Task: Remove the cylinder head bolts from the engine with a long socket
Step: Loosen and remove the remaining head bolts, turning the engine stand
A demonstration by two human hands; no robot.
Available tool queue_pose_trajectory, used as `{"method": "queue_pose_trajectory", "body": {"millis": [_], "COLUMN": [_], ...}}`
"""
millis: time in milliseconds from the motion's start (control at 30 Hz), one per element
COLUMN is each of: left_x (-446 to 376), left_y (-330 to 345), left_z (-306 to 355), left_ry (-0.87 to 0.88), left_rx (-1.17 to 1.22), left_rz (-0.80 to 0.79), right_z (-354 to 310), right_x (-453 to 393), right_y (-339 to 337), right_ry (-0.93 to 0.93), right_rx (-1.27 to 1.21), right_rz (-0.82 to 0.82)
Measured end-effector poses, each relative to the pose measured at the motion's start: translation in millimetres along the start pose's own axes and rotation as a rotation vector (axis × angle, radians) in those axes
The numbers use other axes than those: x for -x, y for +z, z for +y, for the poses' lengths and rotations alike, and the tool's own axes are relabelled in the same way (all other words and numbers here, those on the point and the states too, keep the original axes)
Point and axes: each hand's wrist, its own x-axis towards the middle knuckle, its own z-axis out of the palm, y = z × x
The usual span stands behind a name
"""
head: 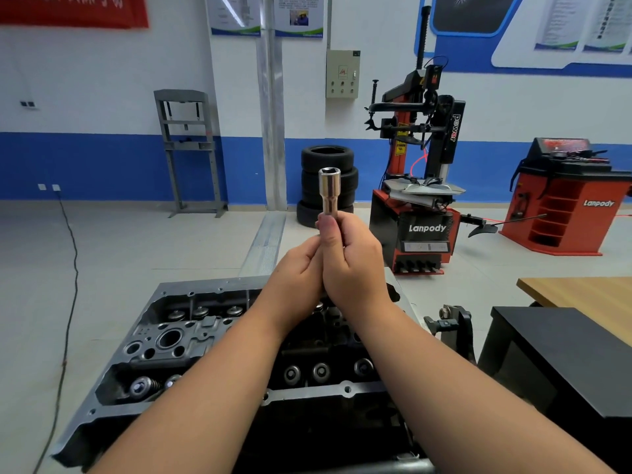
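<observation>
Both forearms bare, reaching forward and up, converging at centre. Left hand [301, 268] and right hand [352, 261] pressed side by side, fingers curled round the socket [329, 189], held upright above them. Right thumb lies along the shaft; right hand sits slightly higher, left just below, knuckles toward camera.

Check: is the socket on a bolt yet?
No. Both hands hold the socket upright above the engine, its open end up.
</observation>
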Motion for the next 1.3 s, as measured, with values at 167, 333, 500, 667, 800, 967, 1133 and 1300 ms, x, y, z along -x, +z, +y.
{"method": "queue_pose_trajectory", "body": {"millis": [167, 333, 500, 667, 800, 967, 1133, 1300], "left_x": [-2.9, -1.0, -0.3, -3.7, -0.7, -1.6, -4.6, -1.9], "left_y": [-0.5, 0.6, 0.7, -1.3, 0.6, 0.9, -0.9, 1.4], "left_z": [0.0, -1.6, 0.4, -2.5, -2.5, -1.7, -5.8, -5.3], "left_ry": [0.013, 0.002, -0.011, 0.014, 0.02, 0.014, 0.031, 0.018], "left_rx": [0.01, 0.036, 0.002, 0.045, 0.024, -0.02, -0.007, 0.012], "left_rz": [0.083, 0.042, 0.003, 0.087, 0.034, 0.01, 0.09, 0.016], "right_z": [0.1, 2.8, 2.4, 4.1, 5.6, 4.6, 4.1, 4.2], "right_x": [0.8, -0.3, -1.7, -1.0, -1.4, -2.3, -1.6, -1.3], "right_y": [-2.2, 1.7, -3.1, -4.0, -1.2, -4.5, -5.2, -1.9], "right_ry": [-0.006, -0.017, 0.008, -0.038, -0.022, -0.005, -0.055, -0.031], "right_rx": [-0.005, -0.002, -0.027, 0.02, -0.005, -0.016, -0.039, -0.048], "right_rz": [0.014, -0.002, -0.001, 0.013, -0.003, 0.016, 0.019, 0.01]}}
